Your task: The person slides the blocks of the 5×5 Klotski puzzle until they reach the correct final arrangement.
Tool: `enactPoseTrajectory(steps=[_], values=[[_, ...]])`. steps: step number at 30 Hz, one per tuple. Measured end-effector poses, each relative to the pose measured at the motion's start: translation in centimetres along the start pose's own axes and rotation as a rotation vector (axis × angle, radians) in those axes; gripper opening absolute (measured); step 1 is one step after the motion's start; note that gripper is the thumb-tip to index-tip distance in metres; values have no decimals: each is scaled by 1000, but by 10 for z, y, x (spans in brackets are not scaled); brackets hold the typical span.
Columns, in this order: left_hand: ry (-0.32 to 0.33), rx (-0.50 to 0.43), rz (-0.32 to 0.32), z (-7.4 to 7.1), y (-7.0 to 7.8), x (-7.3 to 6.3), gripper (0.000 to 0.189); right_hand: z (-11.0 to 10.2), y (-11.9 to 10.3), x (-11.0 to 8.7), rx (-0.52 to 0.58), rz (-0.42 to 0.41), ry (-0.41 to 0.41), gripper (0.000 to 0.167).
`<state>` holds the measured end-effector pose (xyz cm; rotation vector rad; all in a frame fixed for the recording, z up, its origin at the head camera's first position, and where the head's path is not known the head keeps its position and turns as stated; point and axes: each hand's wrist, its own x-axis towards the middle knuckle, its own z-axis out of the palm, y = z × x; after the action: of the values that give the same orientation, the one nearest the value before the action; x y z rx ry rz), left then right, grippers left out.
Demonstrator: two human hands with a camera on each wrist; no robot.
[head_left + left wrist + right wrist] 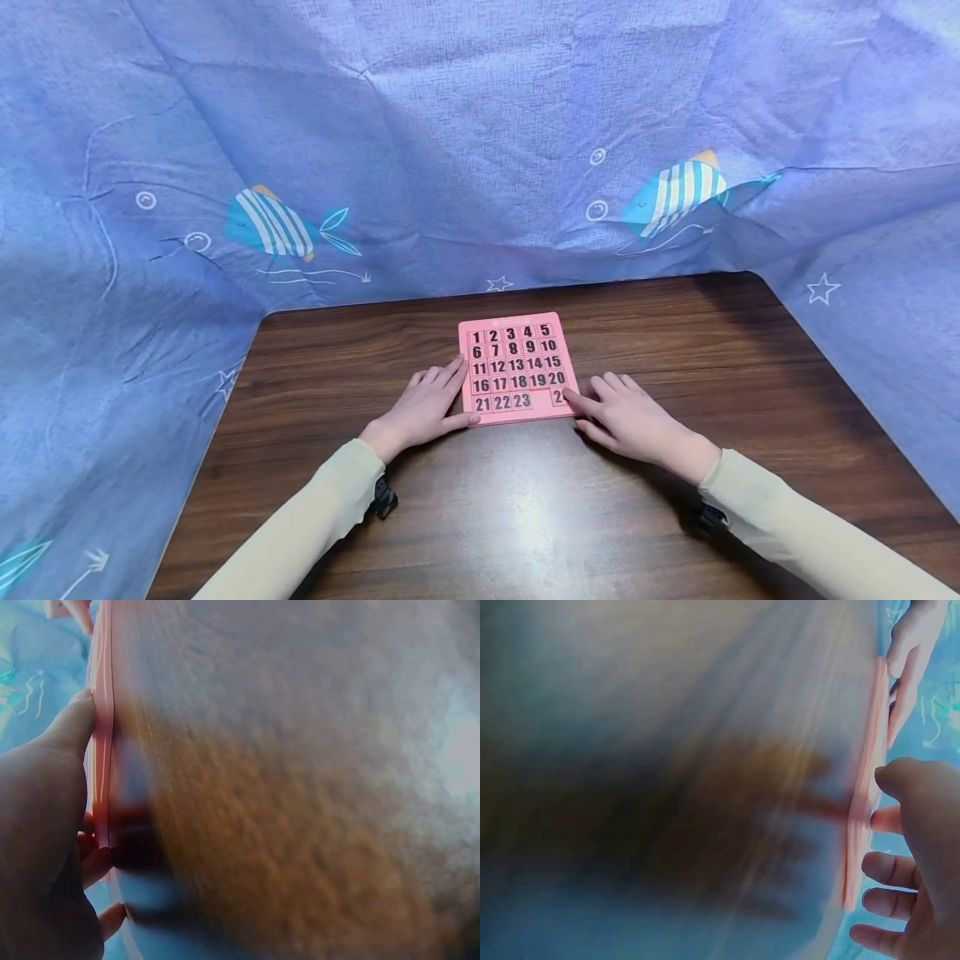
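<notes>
A pink sliding number puzzle (pixel 517 367) lies flat on the table, its black-numbered tiles in rows. In the bottom row, a gap (pixel 542 401) separates tile 23 (pixel 522 401) from the tile at the right end. My left hand (pixel 426 407) rests at the board's lower left, thumb on the bottom corner and forefinger along the left side. My right hand (pixel 633 419) reaches in from the right. Its extended forefinger touches the bottom-right tile (pixel 557 397) and covers part of its number. Both wrist views see the pink board (pixel 103 765) edge-on.
The dark wood-grain table (pixel 525 517) has a bright glare in front of the puzzle. A blue cloth (pixel 465 150) printed with fish and stars hangs behind it and at both sides. Dark devices (pixel 384 498) are strapped under both wrists.
</notes>
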<state>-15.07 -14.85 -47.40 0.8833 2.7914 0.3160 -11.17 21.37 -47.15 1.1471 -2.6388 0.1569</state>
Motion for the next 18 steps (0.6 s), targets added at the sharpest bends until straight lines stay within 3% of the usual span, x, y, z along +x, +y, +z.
enactPoseTrajectory(steps=[9,18], values=[[5,2,6,2,-1,1,95,2,-6,5,13,-21,5,49],[18,-9,9,2,-1,1,96,5,-16,20,-3,-46,-57,52]])
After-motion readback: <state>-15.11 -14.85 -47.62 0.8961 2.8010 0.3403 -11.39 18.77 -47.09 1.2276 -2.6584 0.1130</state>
